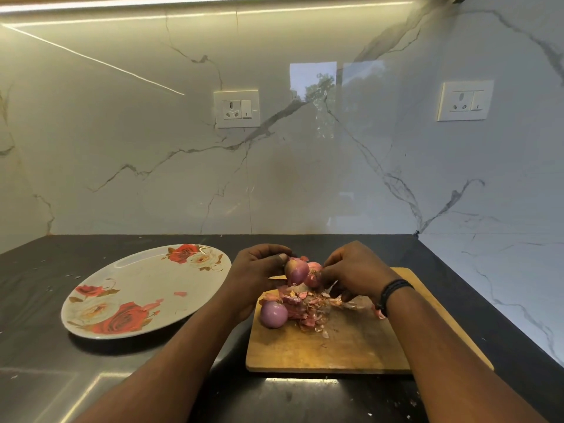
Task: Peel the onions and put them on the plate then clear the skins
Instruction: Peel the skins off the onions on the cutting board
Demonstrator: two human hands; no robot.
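Observation:
My left hand (258,270) holds a partly peeled red onion (296,271) above the wooden cutting board (329,346). My right hand (354,270) pinches at its skin from the right. Another onion (314,267) shows just behind, between the hands. A peeled purple onion (273,314) lies on the board's left side next to a heap of onion skins (308,306). The oval floral plate (143,291) sits to the left on the black counter, holding only a few skin scraps (180,293).
A black counter (45,346) runs to a marble wall with two sockets (236,109), (465,100). The marble wall also closes in on the right. Small skin bits (413,403) lie on the counter near the front edge.

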